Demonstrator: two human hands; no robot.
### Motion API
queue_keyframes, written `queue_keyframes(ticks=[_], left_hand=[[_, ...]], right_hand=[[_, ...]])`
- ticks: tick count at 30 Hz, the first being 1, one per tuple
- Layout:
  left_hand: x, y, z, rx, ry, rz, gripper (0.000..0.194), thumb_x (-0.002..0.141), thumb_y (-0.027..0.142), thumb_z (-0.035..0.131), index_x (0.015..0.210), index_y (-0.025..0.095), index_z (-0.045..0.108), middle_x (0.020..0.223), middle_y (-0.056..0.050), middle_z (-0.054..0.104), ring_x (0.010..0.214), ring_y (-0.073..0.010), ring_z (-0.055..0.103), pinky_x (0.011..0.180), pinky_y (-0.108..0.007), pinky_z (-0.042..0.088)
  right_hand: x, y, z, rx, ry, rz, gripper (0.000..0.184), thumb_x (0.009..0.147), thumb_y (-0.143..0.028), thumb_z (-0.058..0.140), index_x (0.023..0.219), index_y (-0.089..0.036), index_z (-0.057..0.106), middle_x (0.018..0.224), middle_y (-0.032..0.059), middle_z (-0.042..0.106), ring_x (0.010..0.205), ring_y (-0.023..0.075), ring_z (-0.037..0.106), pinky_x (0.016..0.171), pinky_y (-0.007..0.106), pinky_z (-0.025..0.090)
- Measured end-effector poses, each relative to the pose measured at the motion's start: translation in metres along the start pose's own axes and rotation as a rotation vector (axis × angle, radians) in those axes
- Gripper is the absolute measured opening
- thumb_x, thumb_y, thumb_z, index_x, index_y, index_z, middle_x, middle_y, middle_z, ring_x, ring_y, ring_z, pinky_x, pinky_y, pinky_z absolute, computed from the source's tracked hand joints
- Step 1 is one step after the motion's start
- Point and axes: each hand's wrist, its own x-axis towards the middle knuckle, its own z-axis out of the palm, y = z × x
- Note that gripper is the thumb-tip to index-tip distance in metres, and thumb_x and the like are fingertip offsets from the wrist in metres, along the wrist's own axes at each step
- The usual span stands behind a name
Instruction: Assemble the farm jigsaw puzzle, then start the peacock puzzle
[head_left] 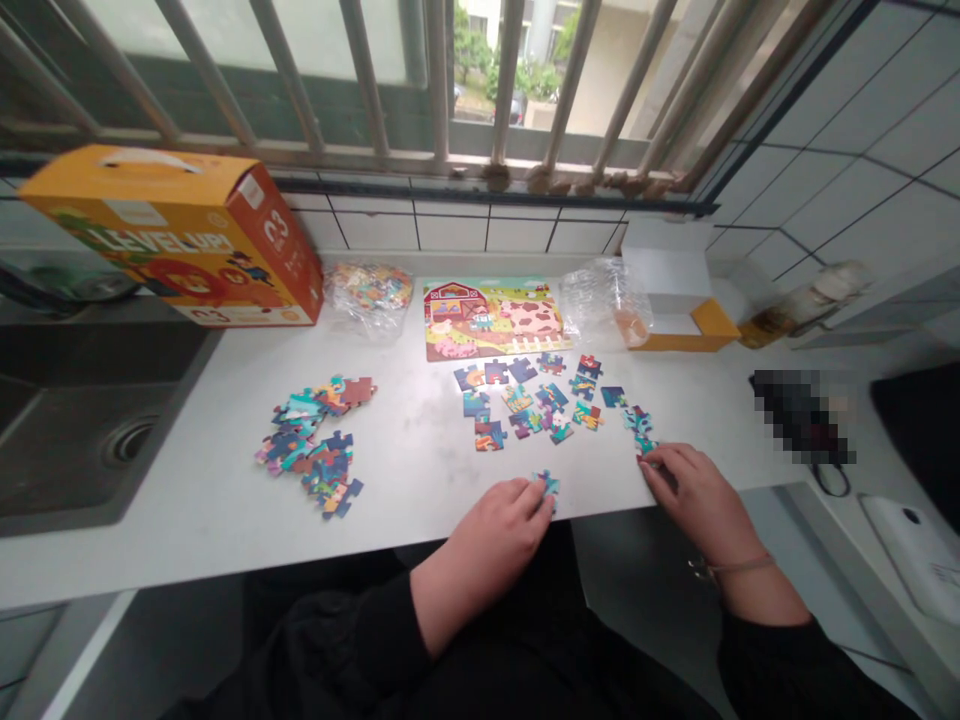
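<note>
My left hand (501, 525) rests at the counter's front edge, its fingers closed on a blue-teal puzzle piece (550, 485). Farther right, my right hand (694, 495) pinches the lower end of a short column of puzzle pieces (640, 425); the fingertips partly hide the lowest one. Between and beyond the hands lie several loose, mostly dark blue puzzle pieces (551, 396), face up and spread out. On the left side sits a heaped pile of puzzle pieces (304, 430), many overlapping.
A finished-looking farm picture (491, 320) lies at the back, between a bag of pieces (370, 295) and crumpled clear plastic (604, 300). An orange box (187, 245) stands beside the sink (82, 430). An opened box (675, 300) and a bottle (810, 300) are back right.
</note>
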Motion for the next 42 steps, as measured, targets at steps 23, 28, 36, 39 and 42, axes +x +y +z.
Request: queue_keyframes(ticks=[23, 28, 36, 39, 42], left_hand=[[-0.072, -0.039, -0.025, 0.012, 0.211, -0.429, 0.067, 0.107, 0.014, 0.045, 0.173, 0.017, 0.033, 0.163, -0.021, 0.058, 0.152, -0.0324, 0.057, 0.125, -0.054, 0.051], [-0.161, -0.066, -0.042, 0.266, 0.291, -0.743, 0.070, 0.110, 0.030, 0.056, 0.173, 0.012, 0.031, 0.176, -0.029, 0.037, 0.164, -0.0462, 0.038, 0.127, -0.069, 0.044], [-0.153, -0.043, -0.020, 0.206, 0.112, -0.559, 0.069, 0.112, 0.032, 0.051, 0.175, 0.014, 0.029, 0.178, -0.024, 0.037, 0.165, -0.0410, 0.040, 0.128, -0.060, 0.046], [-0.137, -0.044, -0.016, 0.138, 0.156, -0.511, 0.074, 0.112, 0.020, 0.042, 0.179, 0.012, 0.012, 0.179, -0.024, 0.036, 0.167, -0.0366, 0.036, 0.128, -0.057, 0.047], [-0.137, -0.055, -0.024, 0.141, 0.242, -0.582, 0.076, 0.109, 0.013, 0.039, 0.179, 0.014, 0.010, 0.180, -0.024, 0.032, 0.170, -0.0365, 0.031, 0.130, -0.060, 0.044]], right_hand=[[0.015, -0.085, 0.026, -0.167, 0.213, 0.099, 0.020, 0.104, -0.030, 0.062, 0.116, -0.021, 0.076, 0.129, 0.0153, 0.072, 0.116, 0.0339, 0.065, 0.108, 0.056, 0.050], [0.029, -0.129, 0.035, -0.013, 0.221, -0.054, 0.023, 0.104, -0.026, 0.063, 0.125, -0.021, 0.071, 0.135, 0.0169, 0.068, 0.130, 0.0356, 0.063, 0.116, 0.060, 0.049], [0.045, -0.248, 0.063, 0.291, 0.030, -0.476, 0.036, 0.102, -0.014, 0.060, 0.136, -0.022, 0.070, 0.152, 0.0133, 0.067, 0.147, 0.0294, 0.057, 0.128, 0.053, 0.045], [0.046, -0.278, 0.075, 0.298, -0.046, -0.608, 0.043, 0.105, -0.018, 0.058, 0.147, -0.018, 0.065, 0.163, 0.0132, 0.061, 0.148, 0.0292, 0.057, 0.127, 0.051, 0.046], [0.046, -0.288, 0.085, 0.282, -0.104, -0.603, 0.046, 0.106, -0.022, 0.059, 0.152, -0.018, 0.063, 0.165, 0.0128, 0.060, 0.149, 0.0298, 0.058, 0.126, 0.051, 0.047]])
